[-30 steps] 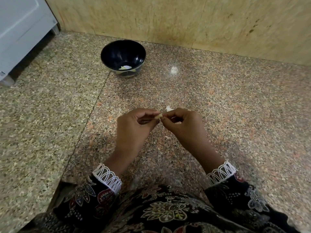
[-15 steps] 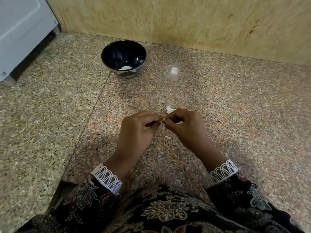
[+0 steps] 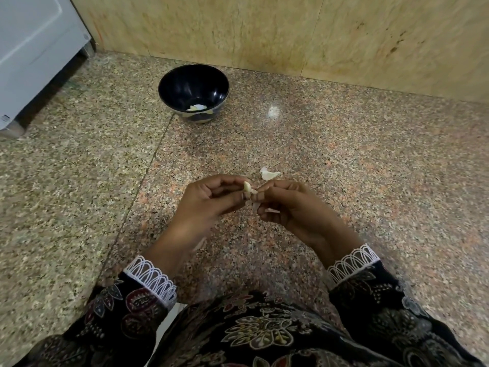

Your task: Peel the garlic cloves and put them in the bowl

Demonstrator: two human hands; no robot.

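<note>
one bowl (image 3: 193, 86), two hands (image 3: 209, 201), one held clove (image 3: 247, 186)

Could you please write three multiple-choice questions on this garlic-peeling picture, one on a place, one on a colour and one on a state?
1. Where does the bowl stand?
A. on the person's lap
B. on the stone floor near the wall
C. on top of the white cabinet

2. What colour is the inside of the bowl?
A. red
B. dark, nearly black
C. yellow

3. What is the left hand doing?
A. lying flat on the floor
B. reaching into the bowl
C. pinching a garlic clove at its fingertips

Answers:
1 B, the bowl sits on the speckled floor just short of the wall.
2 B, its inner wall is dark, with a few pale pieces at the bottom.
3 C, the clove shows between the left fingertips, with the right hand meeting it and holding bits of skin.
</note>
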